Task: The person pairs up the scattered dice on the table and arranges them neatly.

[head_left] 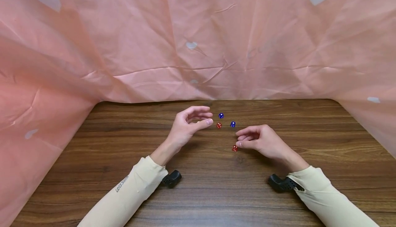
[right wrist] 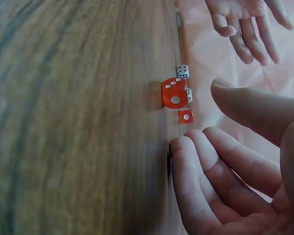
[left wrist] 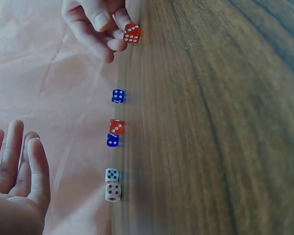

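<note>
My left hand (head_left: 188, 122) is raised over the wooden table, fingers extended and thumb apart, holding nothing. Beneath it a white die (head_left: 198, 122) is mostly hidden in the head view; the left wrist view shows two white dice, one with blue pips (left wrist: 112, 175) and one with red pips (left wrist: 113, 192). My right hand (head_left: 263, 140) has its thumb and fingers parted, the thumb tip right by a near red die (head_left: 234, 148). Between the hands lie another red die (head_left: 219, 125), a far blue die (head_left: 221, 115) and a second blue die (head_left: 233, 124).
The brown wooden table (head_left: 204, 192) ends at a pink cloth (head_left: 247, 48) with pale hearts, hanging behind and at both sides. Black wrist mounts (head_left: 174, 177) stick out from the cream sleeves (head_left: 123, 196) on both arms.
</note>
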### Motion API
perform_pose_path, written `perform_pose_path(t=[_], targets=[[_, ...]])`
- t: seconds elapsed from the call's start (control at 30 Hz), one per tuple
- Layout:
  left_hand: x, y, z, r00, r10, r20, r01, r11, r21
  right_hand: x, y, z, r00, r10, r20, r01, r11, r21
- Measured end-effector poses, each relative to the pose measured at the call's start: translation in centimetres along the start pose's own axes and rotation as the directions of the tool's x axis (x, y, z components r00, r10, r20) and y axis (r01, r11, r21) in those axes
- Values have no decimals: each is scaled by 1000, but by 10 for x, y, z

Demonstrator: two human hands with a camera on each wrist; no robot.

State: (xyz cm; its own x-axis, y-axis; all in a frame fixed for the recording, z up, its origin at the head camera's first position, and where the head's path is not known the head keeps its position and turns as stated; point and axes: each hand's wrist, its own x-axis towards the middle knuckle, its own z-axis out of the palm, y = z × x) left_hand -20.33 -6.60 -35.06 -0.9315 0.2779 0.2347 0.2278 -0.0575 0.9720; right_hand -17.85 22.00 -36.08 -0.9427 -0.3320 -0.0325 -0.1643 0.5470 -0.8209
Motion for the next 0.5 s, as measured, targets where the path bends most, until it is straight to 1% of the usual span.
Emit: perform_pose_path(t=[0.3,0.5], targets=[[0,-1,0,1000,-19,14,19,1000,-14,0,-2,4,999,-4,39,7,998,-66],[1,0,0,1000,-20,7,20,1000,-13,0,-3,7,999,-18,38,22,993,-114]])
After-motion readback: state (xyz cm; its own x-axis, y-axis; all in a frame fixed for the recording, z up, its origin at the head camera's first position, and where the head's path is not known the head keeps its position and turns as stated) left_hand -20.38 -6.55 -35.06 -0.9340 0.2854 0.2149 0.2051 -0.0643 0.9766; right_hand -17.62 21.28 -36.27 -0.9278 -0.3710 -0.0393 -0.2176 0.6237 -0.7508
